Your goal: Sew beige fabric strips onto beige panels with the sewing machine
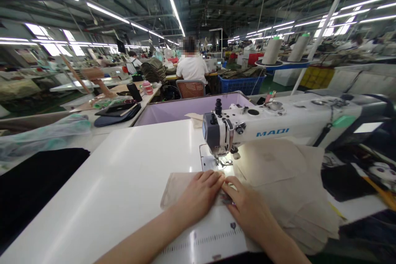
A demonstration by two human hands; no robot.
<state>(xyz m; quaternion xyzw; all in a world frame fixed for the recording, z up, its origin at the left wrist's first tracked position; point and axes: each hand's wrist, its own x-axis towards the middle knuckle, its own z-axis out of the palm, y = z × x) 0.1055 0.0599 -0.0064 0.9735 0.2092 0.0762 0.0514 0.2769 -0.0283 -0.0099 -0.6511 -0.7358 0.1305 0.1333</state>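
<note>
A beige fabric piece (177, 187) lies flat on the white table just in front of the sewing machine's needle area (223, 161). My left hand (201, 194) presses over its right part, fingers close together and bent down onto the cloth. Close beside it, my right hand (247, 204) pinches at the fabric's right edge, its fingertips nearly meeting the left ones. A small dark, shiny object (229, 202) shows under the right fingers; its kind cannot be made out. The white sewing machine (272, 126) stands directly ahead, its lamp lit over the needle plate.
Stacked beige fabric pieces (278, 173) lie right of my right hand, under the machine arm. Beyond the table is a lilac-lined bin (173, 109). Black cloth (40, 189) lies at left. Thread cones (272, 50) stand at back right. A person in a white shirt (192, 69) sits ahead.
</note>
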